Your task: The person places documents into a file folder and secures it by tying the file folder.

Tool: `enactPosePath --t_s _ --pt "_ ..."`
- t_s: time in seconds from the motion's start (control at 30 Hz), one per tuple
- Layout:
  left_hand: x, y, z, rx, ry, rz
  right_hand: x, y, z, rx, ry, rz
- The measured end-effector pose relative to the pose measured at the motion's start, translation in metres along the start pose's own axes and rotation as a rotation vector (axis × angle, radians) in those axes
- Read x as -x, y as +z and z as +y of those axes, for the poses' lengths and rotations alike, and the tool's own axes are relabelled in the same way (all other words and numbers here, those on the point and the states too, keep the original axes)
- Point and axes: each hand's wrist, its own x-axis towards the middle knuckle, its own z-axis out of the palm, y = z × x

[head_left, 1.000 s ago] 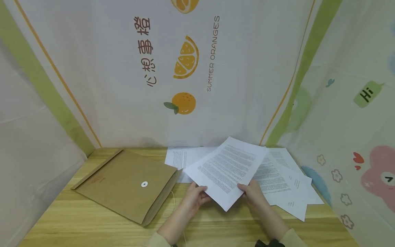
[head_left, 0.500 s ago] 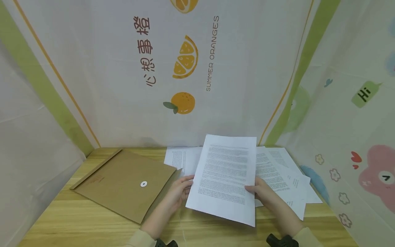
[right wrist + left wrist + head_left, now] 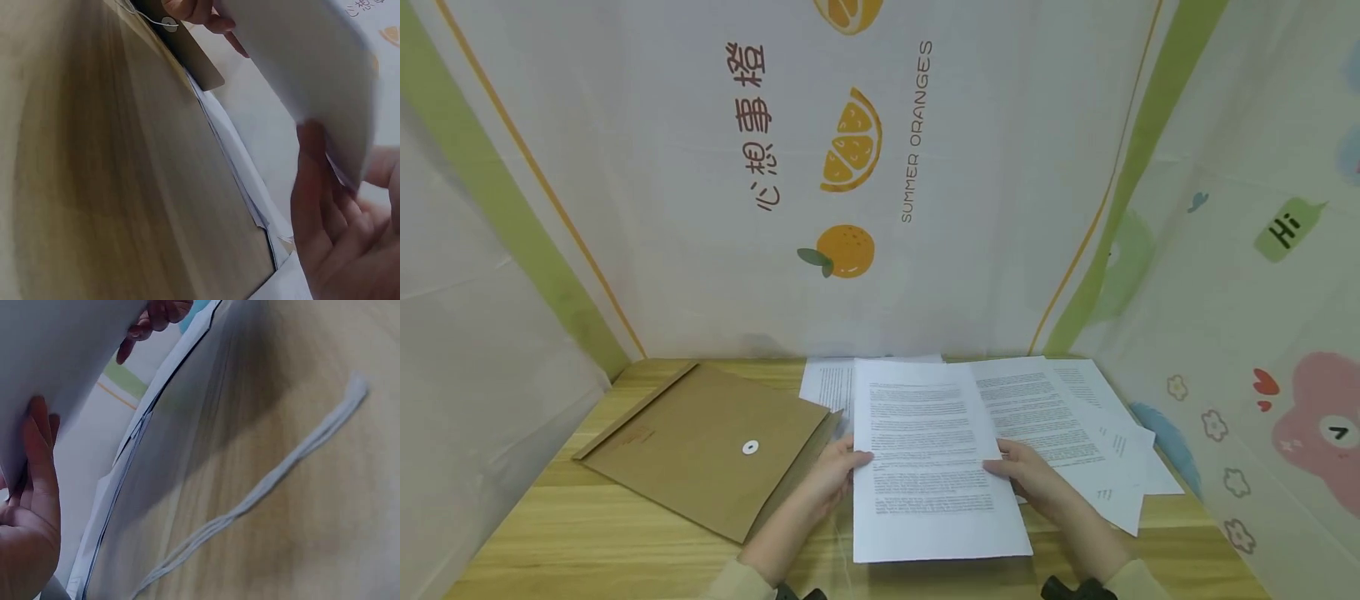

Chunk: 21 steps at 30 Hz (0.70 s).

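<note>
A printed sheaf of paper (image 3: 925, 467) is held up in front of me, its text facing me and its long sides nearly upright. My left hand (image 3: 833, 473) pinches its left edge, thumb on the front and fingers behind. On the opposite edge my right hand (image 3: 1030, 473) pinches it the same way. Both wrist views show the blank underside of the sheaf (image 3: 56, 356), raised over the table, with fingers spread against it. Left of the hands lies a brown kraft paper envelope (image 3: 707, 450) with a white button disc (image 3: 750, 447).
Behind and right of the sheaf, more printed sheets (image 3: 1037, 408) lie fanned and overlapping on the wooden table (image 3: 587, 542). A pale string (image 3: 250, 500) trails across the tabletop beneath the hands. A printed curtain (image 3: 985, 208) closes off the back and both sides.
The sheaf has turned from a slanted angle to nearly straight and come slightly lower and left. My left hand, with its thumb off the front half a second ago, now pinches the left edge.
</note>
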Motion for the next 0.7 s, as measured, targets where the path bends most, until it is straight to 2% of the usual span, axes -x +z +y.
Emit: enactPosePath --t_s 0.13,0.3,0.5,0.6,0.7 --pt "0.004 -0.002 -0.001 0.002 0.044 0.076 0.002 0.003 0.002 0.005 0.063 0.105" --pt "0.010 -0.004 -0.002 0.024 0.074 0.167 0.005 0.011 0.004 0.001 0.087 0.215" --pt "0.019 0.001 -0.005 0.094 0.097 0.212 0.005 0.028 0.007 -0.179 0.089 0.427" --pt "0.023 0.006 -0.007 0.125 0.091 0.211 0.004 0.041 0.008 -0.237 0.078 0.450" --pt "0.027 0.011 -0.007 0.132 0.081 0.197 0.004 0.051 0.008 -0.248 0.075 0.419"
